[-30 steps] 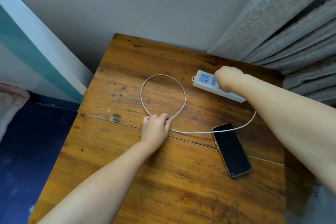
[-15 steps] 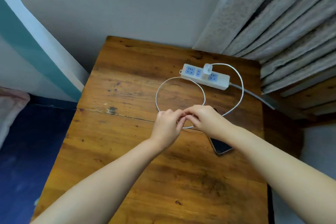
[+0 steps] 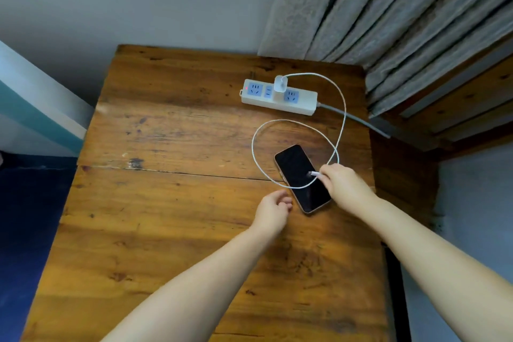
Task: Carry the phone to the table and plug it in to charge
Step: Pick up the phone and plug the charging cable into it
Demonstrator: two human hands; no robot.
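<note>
At centre right we see our right hand [image 3: 342,184] with its grip pinching the cable [image 3: 344,116] tip above the dark phone [image 3: 301,176], which lies flat on the wooden surface [image 3: 166,203], while our left hand [image 3: 273,209] hovers loosely curled, empty, just beside it.

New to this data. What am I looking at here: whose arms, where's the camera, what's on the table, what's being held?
There is no robot: these are a person's bare arms, filmed by one wide-angle camera worn on their head, looking forward and down.

On the wooden table lie a phone, screen dark and facing up, and a white power strip with a white charger plug in it. A white cable runs from the plug, loops over the table and crosses the phone.

The right hand pinches the cable's free connector end just above the screen; it is not plugged in yet. The left hand holds nothing, fingers loosely curled beside the phone.
</note>
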